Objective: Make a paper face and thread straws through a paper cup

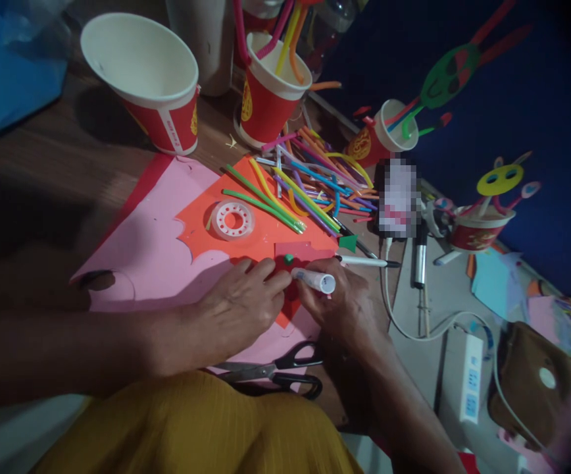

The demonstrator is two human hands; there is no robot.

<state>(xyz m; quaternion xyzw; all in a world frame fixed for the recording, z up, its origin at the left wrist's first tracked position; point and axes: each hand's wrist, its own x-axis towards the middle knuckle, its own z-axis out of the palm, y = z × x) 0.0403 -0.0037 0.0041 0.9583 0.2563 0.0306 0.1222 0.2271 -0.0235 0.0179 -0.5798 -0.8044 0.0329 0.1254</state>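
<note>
Now, right hand (339,296): you are gripping a white marker (318,281), fingers and thumb closed on its barrel, and holding it over the red paper.
Left hand (239,296): you are resting your curled fingers on the red paper; whether they are pinching anything, I cannot tell.
Red paper (310,251): it is lying under your two hands, on the orange paper (206,243) and pink paper (157,230). A small green piece (289,259) is sitting just beside your left fingertips.
Figures done: the green rabbit-eared face (450,76) and the yellow face (500,179) are standing in paper cups, looking finished.
Work left: the red paper seems to be awaiting marking or cutting; your hands are hiding any line on it.
Scissors (275,370): they are lying near your left forearm, out of your grasp.
Drinking straws (315,181): many are lying loose, apparently unused.
</note>
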